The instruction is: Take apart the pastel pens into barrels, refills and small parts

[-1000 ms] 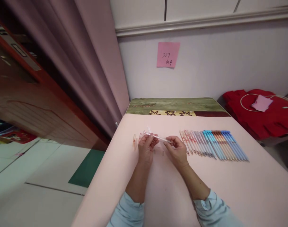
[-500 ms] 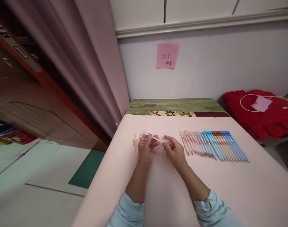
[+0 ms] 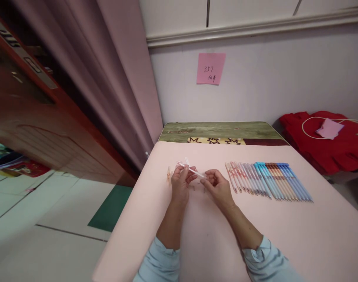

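Over a pale pink cover (image 3: 299,235), in the lower half of the frame, works bare-handed in light blue sleeves (image 3: 159,260). Holds a slim white pen (image 3: 195,172) at the centre of the frame, slanting from upper left down to the right. Pinches it with the left hand (image 3: 180,184), with thumb and forefinger closed on its upper part and the other fingers bent. Has the right hand (image 3: 220,188) at the lower right end, with thumb and forefinger nearly together and the other fingers curled in; cannot tell whether gripping that end or merely touching it.

Just beyond the left hand, shows a thin pale stick (image 3: 187,160); to its left, clear pieces (image 3: 168,174) with orange marks. Between and below the hands, scattered on the cover, shows small bits (image 3: 204,191), too blurred to name.

Right of centre, lies in a neat slanted row of pens (image 3: 269,182): pinkish, greyish, turquoise, brown-topped, then blue. Farther back, ends in a green tabletop (image 3: 255,131). Up on the wall (image 3: 269,78), bears a pink note (image 3: 211,68) reading "357". At right, heaps up in red cloth (image 3: 317,152) under a pale cable (image 3: 304,127). At upper left, hangs in a mauve curtain (image 3: 122,58) beside a reddish-brown door (image 3: 55,133).
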The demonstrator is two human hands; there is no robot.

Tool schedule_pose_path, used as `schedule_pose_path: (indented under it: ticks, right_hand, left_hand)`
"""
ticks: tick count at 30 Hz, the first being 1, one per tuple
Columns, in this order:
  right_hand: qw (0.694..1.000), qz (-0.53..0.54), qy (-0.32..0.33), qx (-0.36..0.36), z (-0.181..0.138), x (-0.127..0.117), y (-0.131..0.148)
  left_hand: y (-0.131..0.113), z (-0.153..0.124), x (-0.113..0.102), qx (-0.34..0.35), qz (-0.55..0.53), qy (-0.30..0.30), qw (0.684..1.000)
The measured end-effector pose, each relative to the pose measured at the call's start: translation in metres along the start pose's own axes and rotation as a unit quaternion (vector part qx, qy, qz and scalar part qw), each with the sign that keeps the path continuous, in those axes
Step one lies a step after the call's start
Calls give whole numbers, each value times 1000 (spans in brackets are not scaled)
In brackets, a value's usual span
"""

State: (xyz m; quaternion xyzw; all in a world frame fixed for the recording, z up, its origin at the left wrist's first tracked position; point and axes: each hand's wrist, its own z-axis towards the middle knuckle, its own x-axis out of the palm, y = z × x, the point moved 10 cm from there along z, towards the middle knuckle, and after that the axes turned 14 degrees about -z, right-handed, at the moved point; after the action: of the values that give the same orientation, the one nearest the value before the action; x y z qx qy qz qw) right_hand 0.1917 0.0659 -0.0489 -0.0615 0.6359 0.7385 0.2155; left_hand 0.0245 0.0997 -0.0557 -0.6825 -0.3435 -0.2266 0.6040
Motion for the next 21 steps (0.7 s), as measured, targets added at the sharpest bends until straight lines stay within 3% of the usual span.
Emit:
schedule_pose_path:
  ticks: [8, 13, 18, 21]
  right_hand:
    - [998, -48, 30, -7, -1, 5, 0]
    - [999, -45, -6, -19, 0, -1, 5]
    - [997, -55, 42, -22, -2, 7, 6]
    - [997, -61, 38, -28, -2, 7, 7]
  left_hand:
    - [1, -1, 3, 0, 15, 12, 1000]
    - [0, -1, 4, 2, 25, 16, 1000]
    - [0, -2, 5, 4, 39, 24, 999]
    - [0, -1, 4, 4, 41, 24, 999]
